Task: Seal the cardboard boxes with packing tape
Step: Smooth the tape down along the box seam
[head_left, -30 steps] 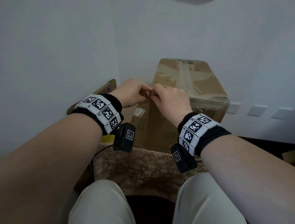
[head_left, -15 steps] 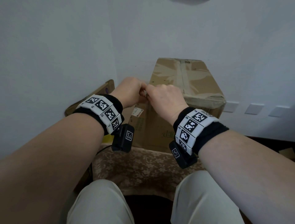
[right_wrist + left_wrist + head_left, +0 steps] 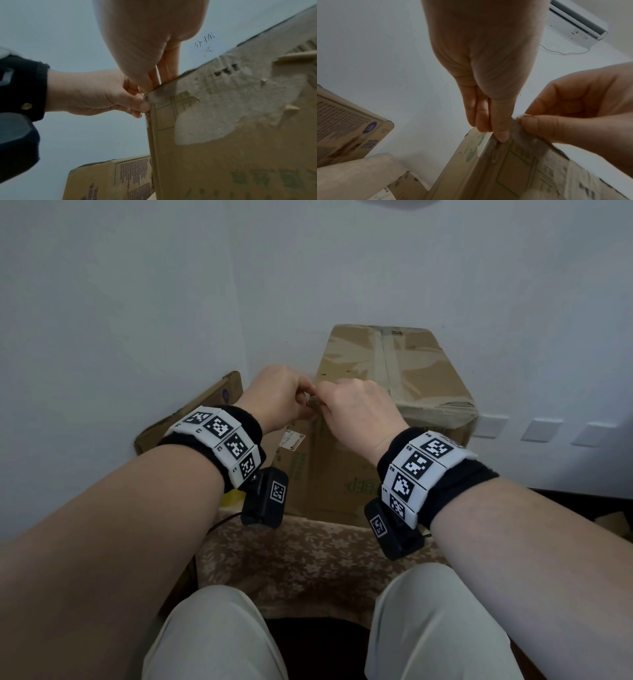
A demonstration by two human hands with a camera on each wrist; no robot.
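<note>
A tall brown corrugated cardboard box (image 3: 359, 481), its top seam already covered by a glossy strip of clear packing tape (image 3: 394, 364), stands on a beige floral-patterned cloth (image 3: 291, 556) directly in front of the seated person and close to the pale wall (image 3: 137, 302). Both hands meet at the box's near upper left corner: the left hand (image 3: 279, 397) has its fingers curled, thumb (image 3: 139, 105) pressed against the vertical corner edge, while the right hand (image 3: 356, 412) pinches a wrinkled end of clear tape (image 3: 518, 132) between thumb and forefinger at the same corner. The left wrist view shows this film lapping over the corner and down the side panel; whether it is fully stuck down cannot be told. The tape appears thin, limp and clingy, likely to crease or fold onto itself, so it is best held by its free edge and kept taut. The box looks stiff along its edges but its paper skin is weak: a large patch of the printed outer layer (image 3: 231, 108) is torn away on the front panel, suggesting that tape pulled back would strip more surface. Its weight cannot be judged. A second printed cardboard carton (image 3: 191, 416) leans to the left, apart from the hands. Firm pressure is best applied along the rigid corner rather than mid-panel.
</note>
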